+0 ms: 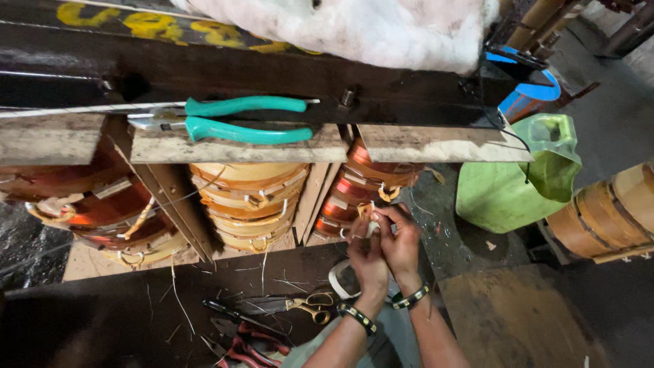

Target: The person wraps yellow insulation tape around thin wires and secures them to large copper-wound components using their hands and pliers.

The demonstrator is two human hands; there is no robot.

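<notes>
Fingers (373,219) of both hands pinched shut on a small pale tape/wire end at the near-right copper coil (354,194); left hand (364,255) below, right hand (402,242) beside it, touching. Risk, as I judge: grip slips, wrap loosens; thin wire could nick fingertips. Scissors (310,307) on the floor nearby, teal pliers (225,119) up on the plank (231,148), far left.

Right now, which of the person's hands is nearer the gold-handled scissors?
Left. The left hand is just above and right of the scissors; the right hand lies farther right, beyond it.
</notes>
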